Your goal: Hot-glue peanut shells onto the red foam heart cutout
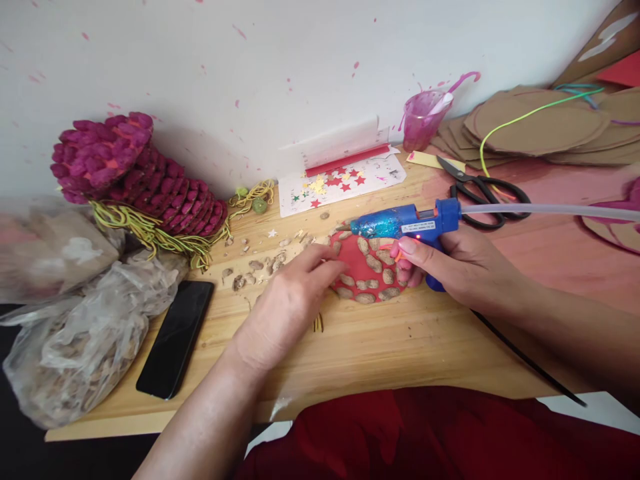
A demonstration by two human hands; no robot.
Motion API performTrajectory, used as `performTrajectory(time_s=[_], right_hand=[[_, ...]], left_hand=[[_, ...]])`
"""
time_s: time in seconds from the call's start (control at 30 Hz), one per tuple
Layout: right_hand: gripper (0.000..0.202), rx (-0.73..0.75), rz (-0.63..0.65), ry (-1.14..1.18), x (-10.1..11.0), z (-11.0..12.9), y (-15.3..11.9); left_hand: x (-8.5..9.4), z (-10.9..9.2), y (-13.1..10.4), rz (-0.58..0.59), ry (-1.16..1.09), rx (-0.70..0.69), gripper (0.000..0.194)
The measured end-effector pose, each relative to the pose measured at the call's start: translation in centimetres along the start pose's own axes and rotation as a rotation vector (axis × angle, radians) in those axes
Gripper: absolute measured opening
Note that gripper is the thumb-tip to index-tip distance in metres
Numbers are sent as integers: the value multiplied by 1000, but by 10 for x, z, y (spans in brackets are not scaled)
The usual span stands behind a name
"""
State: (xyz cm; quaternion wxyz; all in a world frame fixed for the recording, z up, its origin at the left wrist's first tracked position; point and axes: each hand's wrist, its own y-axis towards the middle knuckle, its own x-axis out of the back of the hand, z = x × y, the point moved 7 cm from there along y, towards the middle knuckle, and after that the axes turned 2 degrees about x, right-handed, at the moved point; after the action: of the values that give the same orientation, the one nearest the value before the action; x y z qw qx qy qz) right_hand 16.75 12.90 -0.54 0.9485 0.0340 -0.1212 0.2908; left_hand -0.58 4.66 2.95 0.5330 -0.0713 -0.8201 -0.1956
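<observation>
My right hand (450,263) grips a blue hot glue gun (390,223), its nozzle pointing left and a clear glue stick (535,211) running out behind. An orange cord (393,250) shows by that hand's thumb, and the fingers touch the right edge of a red disc (356,257). Several peanut shells (373,263) cover part of the disc, mostly around its rim. At the disc's left edge is my left hand (287,297), fingers bent together, with a peanut shell (337,247) at the fingertips. The palm side is hidden.
Loose shells (256,265) lie left of the disc. Beyond are a phone (176,339), plastic bags (85,353) and stacked magenta discs (175,187). Star stickers (345,183), a pink cup (423,123), black-handled scissors (480,197) and cardboard ovals (535,127) sit along the back.
</observation>
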Motion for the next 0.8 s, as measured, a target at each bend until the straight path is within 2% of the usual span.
performTrajectory(time_s=[0.1, 0.2, 0.53, 0.8], right_hand=[[42, 2, -7, -1, 1, 0, 0], [43, 1, 0, -16, 1, 1, 0], [43, -15, -10, -17, 1, -2, 1], [43, -6, -6, -18, 1, -1, 1]], left_hand=[[7, 7, 0, -94, -19, 4, 23], [6, 7, 0, -110, -28, 0, 19], [-9, 2, 2, -13, -74, 10, 17], [-11, 2, 3, -17, -60, 15, 15]])
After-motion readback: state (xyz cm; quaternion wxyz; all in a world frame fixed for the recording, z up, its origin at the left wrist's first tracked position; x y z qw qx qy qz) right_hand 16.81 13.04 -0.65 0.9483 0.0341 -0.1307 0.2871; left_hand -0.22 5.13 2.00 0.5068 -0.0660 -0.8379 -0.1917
